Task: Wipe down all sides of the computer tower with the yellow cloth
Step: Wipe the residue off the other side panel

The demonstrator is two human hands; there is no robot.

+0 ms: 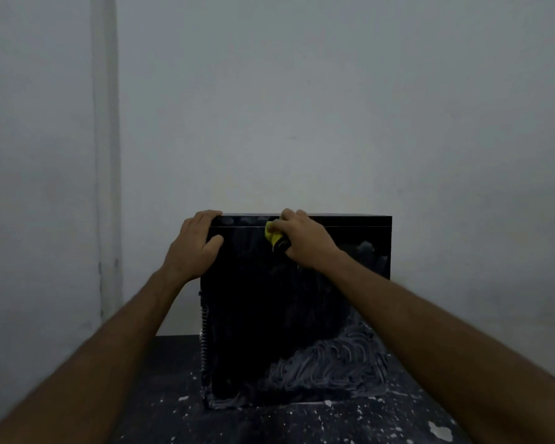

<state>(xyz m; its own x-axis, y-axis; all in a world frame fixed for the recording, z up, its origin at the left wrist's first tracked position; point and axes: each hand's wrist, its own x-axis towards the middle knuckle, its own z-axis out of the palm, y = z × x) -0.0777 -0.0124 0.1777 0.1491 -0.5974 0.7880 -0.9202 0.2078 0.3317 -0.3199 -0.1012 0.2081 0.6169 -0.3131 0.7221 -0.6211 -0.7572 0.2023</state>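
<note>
The black computer tower stands on the dark, paint-spotted bench, close to the pale wall behind it. Its big flat side faces the person, and its long way runs left to right.

The right hand holds the yellow cloth bunched up in curled fingers, pressed against the top edge of the tower. The left hand grips the tower's top left corner, fingers over the top and thumb on the big side, likely to keep it from sliding.

The upper and left parts of the big side look dark and clean. The lower right part shows grey smeary streaks, so this side looks about half done. The other sides cannot be seen, so it is hard to tell how much work is left there.
</note>
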